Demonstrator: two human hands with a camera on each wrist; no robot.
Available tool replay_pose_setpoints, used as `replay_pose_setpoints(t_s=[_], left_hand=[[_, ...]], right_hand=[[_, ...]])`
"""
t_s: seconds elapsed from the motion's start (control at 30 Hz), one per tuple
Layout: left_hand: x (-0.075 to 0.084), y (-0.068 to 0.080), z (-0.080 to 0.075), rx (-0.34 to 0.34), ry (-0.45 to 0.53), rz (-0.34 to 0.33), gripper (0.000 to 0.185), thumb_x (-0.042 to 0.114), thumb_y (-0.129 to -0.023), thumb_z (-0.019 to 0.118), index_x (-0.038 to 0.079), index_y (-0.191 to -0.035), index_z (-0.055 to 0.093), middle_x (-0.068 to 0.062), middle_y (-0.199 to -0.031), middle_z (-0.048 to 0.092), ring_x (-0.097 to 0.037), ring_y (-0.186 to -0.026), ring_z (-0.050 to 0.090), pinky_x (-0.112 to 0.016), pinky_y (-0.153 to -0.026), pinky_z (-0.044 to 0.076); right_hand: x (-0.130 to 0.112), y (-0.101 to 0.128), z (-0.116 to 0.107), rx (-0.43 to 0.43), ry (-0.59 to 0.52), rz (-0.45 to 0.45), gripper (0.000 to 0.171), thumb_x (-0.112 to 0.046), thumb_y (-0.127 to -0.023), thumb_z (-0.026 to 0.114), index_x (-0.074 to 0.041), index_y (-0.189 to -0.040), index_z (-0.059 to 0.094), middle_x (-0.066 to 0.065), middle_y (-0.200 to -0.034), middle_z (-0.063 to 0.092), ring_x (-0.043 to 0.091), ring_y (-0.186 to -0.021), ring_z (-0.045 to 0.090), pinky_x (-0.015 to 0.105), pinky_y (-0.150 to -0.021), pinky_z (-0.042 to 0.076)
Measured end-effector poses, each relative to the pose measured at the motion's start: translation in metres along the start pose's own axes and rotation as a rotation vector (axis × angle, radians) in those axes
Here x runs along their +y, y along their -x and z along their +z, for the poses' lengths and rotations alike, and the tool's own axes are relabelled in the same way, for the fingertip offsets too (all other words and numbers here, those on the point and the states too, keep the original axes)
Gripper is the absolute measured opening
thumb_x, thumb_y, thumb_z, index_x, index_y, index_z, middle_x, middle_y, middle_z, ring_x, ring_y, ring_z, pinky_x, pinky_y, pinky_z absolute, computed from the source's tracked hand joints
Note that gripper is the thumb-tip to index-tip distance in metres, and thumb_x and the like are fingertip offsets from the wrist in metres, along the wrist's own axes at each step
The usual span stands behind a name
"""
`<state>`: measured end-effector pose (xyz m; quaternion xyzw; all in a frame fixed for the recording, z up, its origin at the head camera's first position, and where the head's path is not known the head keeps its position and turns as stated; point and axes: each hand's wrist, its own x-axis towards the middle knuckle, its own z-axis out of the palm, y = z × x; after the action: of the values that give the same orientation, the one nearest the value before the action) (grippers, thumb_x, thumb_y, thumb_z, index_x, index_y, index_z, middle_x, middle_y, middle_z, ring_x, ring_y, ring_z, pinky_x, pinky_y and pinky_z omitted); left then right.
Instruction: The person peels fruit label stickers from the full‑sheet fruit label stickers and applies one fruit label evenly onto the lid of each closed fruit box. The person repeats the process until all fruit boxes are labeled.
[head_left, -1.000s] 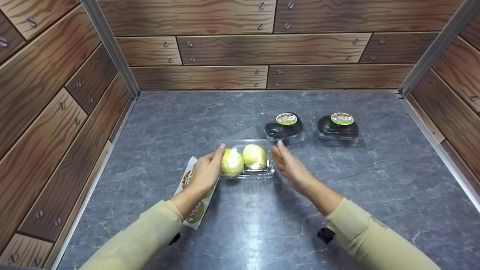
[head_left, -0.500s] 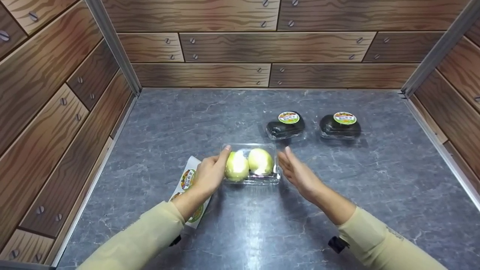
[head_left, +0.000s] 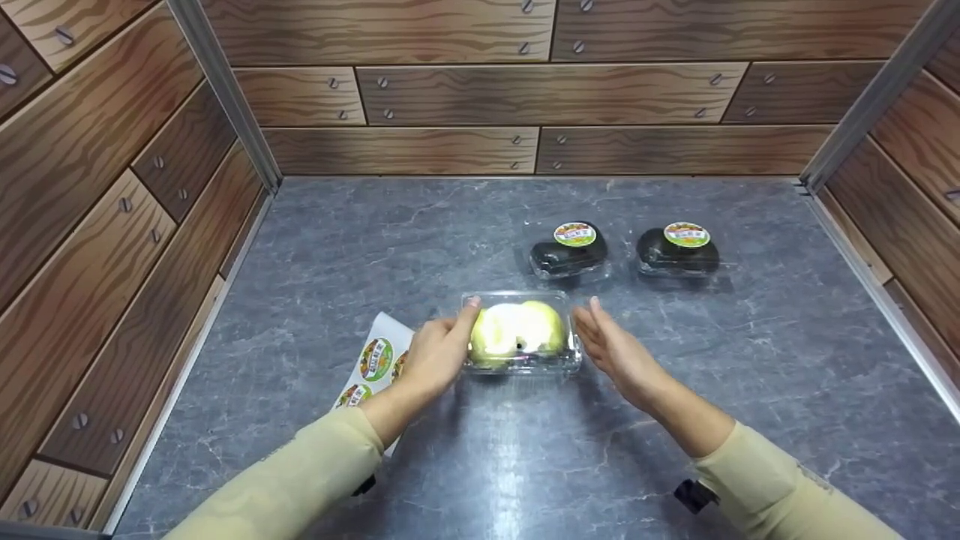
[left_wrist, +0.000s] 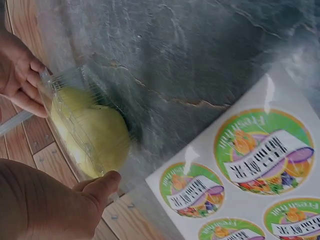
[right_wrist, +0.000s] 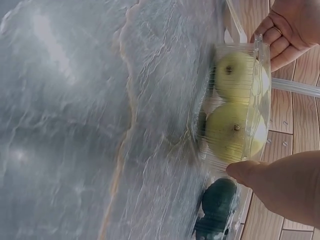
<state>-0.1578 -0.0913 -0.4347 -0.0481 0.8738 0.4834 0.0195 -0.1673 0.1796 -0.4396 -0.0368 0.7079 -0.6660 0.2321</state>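
A clear plastic clamshell (head_left: 574, 361) with two yellow-green, apple- or pear-like fruits (right_wrist: 236, 131) stands between my hands in the head view. My left hand (head_left: 435, 351) grips its left end, thumb along the upper side; its other fingers are mostly hidden there. At the right end, my right hand (head_left: 624, 364) has its fingers held straight, close against the box's side. In the right wrist view the right thumb touches the near end of the clamshell. Glare hides part of the fruits in the head view. A sheet of round fruit stickers (head_left: 375, 360) lies partly under my left forearm.
Two clear clamshells with dark, rounded contents, the left dark pack (head_left: 568, 257) and the right dark pack (head_left: 677, 259), sit farther back to the right, each bearing a round sticker. Wood-patterned walls (head_left: 450, 97) enclose the grey marbled table (head_left: 360, 240) at the back and sides.
The fruit clamshell has shifted right and slightly nearer, both hands travelling with it. More of the sticker sheet shows beside the left hand. The dark packs stay put.
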Motion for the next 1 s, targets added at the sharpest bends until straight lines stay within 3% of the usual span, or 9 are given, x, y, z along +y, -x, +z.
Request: replay_pose_setpoints(t_s=[0.27,0.6,0.77,1.0], left_hand=[[0.005,0.0,0.009,-0.022,0.03,0.005,0.072,0.067,-0.106,0.04,0.008,-0.103,0.083,-0.008,-0.094,0.076,-0.026,-0.091,0.068,-0.047,-0.091,0.053],[0.009,0.001,0.017,-0.007,0.036,0.013,0.07,0.063,-0.107,0.042,0.008,-0.085,0.08,-0.006,-0.085,0.073,-0.025,-0.086,0.065,-0.044,-0.087,0.053],[0.011,0.002,0.02,-0.016,0.052,0.016,0.067,0.062,-0.106,0.043,0.011,-0.073,0.071,-0.004,-0.071,0.062,-0.024,-0.079,0.062,-0.041,-0.081,0.052],[0.012,0.001,0.024,-0.009,0.05,0.028,0.067,0.061,-0.107,0.044,0.011,-0.07,0.067,0.0,-0.066,0.057,-0.023,-0.073,0.059,-0.04,-0.076,0.051]], right_hand=[[0.0,0.006,-0.009,0.01,0.02,0.014,0.088,-0.063,-0.111,0.012,0.005,-0.166,0.003,0.023,-0.175,0.002,0.039,-0.162,0.005,0.055,-0.129,0.002],[0.0,0.009,-0.017,0.022,0.03,0.009,0.088,-0.062,-0.111,0.011,0.005,-0.166,0.003,0.023,-0.175,0.002,0.039,-0.162,0.004,0.054,-0.129,0.002],[0.001,0.011,-0.02,0.017,0.031,0.008,0.088,-0.062,-0.111,0.01,0.005,-0.167,0.002,0.023,-0.175,0.0,0.039,-0.162,0.003,0.056,-0.129,0.001],[0.003,0.013,-0.021,0.036,0.039,0.006,0.087,-0.062,-0.111,0.01,0.005,-0.167,0.003,0.023,-0.175,0.001,0.04,-0.162,0.003,0.055,-0.129,0.002]])
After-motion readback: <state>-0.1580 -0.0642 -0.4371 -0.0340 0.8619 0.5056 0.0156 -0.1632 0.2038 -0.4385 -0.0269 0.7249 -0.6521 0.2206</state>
